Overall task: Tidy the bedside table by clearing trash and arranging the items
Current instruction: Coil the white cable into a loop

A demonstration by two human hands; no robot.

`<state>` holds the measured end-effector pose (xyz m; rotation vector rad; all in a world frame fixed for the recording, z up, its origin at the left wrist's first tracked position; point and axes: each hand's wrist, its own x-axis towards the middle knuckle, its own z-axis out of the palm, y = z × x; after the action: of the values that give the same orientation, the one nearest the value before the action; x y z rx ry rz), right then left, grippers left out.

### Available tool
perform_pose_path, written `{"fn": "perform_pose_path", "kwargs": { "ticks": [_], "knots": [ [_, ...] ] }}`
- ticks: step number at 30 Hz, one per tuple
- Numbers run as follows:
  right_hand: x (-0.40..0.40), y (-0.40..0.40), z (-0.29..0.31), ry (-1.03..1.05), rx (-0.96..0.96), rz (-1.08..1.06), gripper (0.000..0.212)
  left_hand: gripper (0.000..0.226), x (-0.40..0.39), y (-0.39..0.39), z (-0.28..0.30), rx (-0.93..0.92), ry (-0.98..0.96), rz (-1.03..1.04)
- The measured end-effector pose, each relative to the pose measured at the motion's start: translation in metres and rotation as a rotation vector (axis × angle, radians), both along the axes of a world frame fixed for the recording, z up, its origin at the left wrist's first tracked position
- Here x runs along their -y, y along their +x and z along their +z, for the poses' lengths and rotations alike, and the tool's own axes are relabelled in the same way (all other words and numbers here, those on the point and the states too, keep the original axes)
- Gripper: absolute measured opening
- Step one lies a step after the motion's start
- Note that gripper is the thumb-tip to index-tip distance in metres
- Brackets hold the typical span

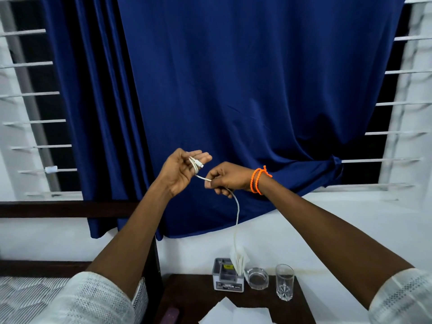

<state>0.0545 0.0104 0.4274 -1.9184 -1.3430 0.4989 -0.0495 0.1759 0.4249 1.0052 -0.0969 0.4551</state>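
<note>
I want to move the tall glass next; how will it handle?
The tall glass looks clear and cut-patterned, so probably fragile and fairly heavy for its size. Tall and narrow, it may tip if pushed. It stands beside the ashtray, so lifting straight up seems safer.

White cable (237,213) lower end lost behind the tissues (238,260), papers (236,313) and dark table (187,298) cut off by the near edge, organizer box (228,274) label too small to read, window bars (35,94) blurred

Even indoor light, soft shadows; wide-angle bending at edges; right edge motion-blurred.
</note>
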Motion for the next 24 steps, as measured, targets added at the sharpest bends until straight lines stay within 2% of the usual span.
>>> {"fn": "perform_pose_path", "kwargs": {
  "ticks": [6, 16, 20, 24],
  "knots": [
    [0.004, -0.002, 0.003, -0.022, 0.057, -0.004, 0.017, 0.054, 0.000, -0.003, 0.000, -0.023, -0.011, -0.015],
    [0.006, -0.011, 0.007, -0.051, 0.180, -0.016, 0.017, 0.047, 0.005, 0.000, 0.000, -0.055, -0.041, 0.050],
    [0.006, -0.014, 0.011, -0.068, 0.299, -0.016, 0.014, 0.030, 0.011, 0.002, 0.000, -0.117, 0.158, 0.115],
    [0.010, -0.013, 0.022, -0.077, 0.417, -0.021, 0.016, 0.024, 0.014, -0.003, 0.000, -0.172, 0.392, 0.112]
  ]
}}
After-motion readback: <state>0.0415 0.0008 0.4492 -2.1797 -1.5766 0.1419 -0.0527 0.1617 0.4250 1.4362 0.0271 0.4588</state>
